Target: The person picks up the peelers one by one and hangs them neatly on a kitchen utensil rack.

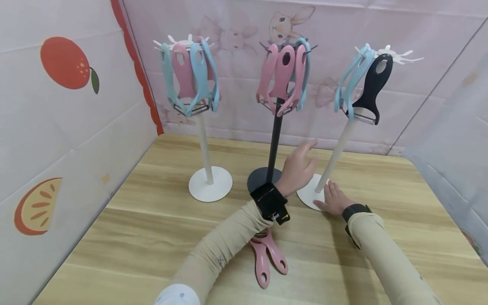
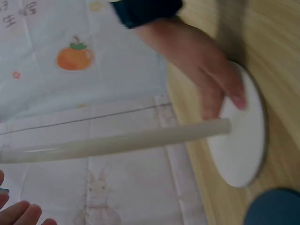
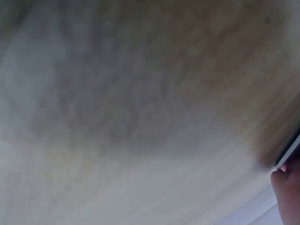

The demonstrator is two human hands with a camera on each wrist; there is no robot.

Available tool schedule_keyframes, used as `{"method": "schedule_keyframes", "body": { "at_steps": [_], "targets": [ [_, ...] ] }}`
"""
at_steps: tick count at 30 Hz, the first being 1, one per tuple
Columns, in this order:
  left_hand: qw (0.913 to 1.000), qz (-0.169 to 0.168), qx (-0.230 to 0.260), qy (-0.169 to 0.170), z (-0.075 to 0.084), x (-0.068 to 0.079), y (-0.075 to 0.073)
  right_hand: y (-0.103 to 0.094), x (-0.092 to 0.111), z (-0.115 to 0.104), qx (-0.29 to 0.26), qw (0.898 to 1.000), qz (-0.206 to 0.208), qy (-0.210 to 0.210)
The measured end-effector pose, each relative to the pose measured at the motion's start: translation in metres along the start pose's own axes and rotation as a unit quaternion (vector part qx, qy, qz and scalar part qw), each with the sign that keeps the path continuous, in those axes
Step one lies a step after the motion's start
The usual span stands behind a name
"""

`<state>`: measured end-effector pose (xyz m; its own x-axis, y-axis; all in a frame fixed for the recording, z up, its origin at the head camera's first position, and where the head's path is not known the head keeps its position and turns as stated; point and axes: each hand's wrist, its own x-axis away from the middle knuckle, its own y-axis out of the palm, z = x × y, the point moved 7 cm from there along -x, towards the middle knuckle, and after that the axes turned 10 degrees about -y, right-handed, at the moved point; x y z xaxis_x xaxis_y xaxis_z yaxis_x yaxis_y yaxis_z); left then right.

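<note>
My right hand (image 1: 334, 200) rests on the round white base (image 1: 306, 191) of the right-hand stand, fingers spread over its edge. In the left wrist view the thumb of that hand lies on top of the base (image 2: 246, 154). My left hand (image 1: 298, 169) hovers between the dark stand's pole (image 1: 275, 140) and the right stand's white pole (image 1: 340, 142), fingers loosely extended and holding nothing. From the right stand's top hang light blue peelers (image 1: 358, 72) and a black peeler (image 1: 375, 82). The right wrist view is mostly blurred.
A white stand (image 1: 206, 144) at left carries blue and pink peelers (image 1: 183, 72). The dark middle stand holds pink and blue peelers (image 1: 284, 74). Two pink peelers (image 1: 262, 267) lie on the wooden table (image 1: 152, 237), partly under my left forearm. Printed cloth walls stand behind and beside.
</note>
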<state>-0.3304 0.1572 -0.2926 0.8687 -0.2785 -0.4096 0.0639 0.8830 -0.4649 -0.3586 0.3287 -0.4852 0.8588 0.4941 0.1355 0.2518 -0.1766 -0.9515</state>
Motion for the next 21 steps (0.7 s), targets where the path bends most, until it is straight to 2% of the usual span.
{"method": "schedule_keyframes", "body": {
  "at_steps": [3,5,6,8,10,13,15,16,17,19,20,21],
  "targets": [
    [0.9952,-0.059,-0.078,0.001,-0.016,0.005,0.015,-0.005,0.003,-0.001,-0.003,1.000,0.005,0.002],
    [0.9836,-0.113,-0.141,0.003,-0.027,0.009,0.028,-0.006,0.003,0.000,-0.001,1.000,0.004,0.001],
    [0.9741,-0.142,-0.176,0.006,-0.033,0.011,0.036,-0.006,0.003,0.001,0.003,1.000,0.004,-0.001],
    [0.9496,-0.196,-0.244,0.017,-0.046,0.015,0.052,-0.006,0.003,0.005,0.010,1.000,0.002,0.002],
    [0.9189,-0.245,-0.308,0.024,-0.060,0.018,0.069,-0.006,0.002,0.009,0.020,1.000,-0.005,0.005],
    [0.8649,-0.304,-0.397,0.035,-0.077,0.021,0.092,-0.013,0.001,0.009,0.019,1.000,-0.012,0.018],
    [0.8237,-0.340,-0.451,0.046,-0.090,0.020,0.108,-0.021,0.003,0.001,0.018,0.999,-0.016,0.028],
    [0.8073,-0.355,-0.469,0.049,-0.098,0.019,0.115,-0.026,0.004,-0.004,0.018,0.999,-0.016,0.034],
    [0.7970,-0.361,-0.481,0.063,-0.112,0.016,0.126,-0.031,0.007,-0.009,0.025,0.999,-0.017,0.042],
    [0.7710,-0.384,-0.503,0.070,-0.125,0.013,0.139,-0.043,0.014,-0.022,0.043,0.997,-0.020,0.056],
    [0.7628,-0.392,-0.510,0.071,-0.131,0.011,0.145,-0.047,0.018,-0.026,0.054,0.997,-0.023,0.057],
    [0.7592,-0.397,-0.510,0.074,-0.135,0.010,0.148,-0.051,0.023,-0.031,0.063,0.996,-0.027,0.060]
  ]
}}
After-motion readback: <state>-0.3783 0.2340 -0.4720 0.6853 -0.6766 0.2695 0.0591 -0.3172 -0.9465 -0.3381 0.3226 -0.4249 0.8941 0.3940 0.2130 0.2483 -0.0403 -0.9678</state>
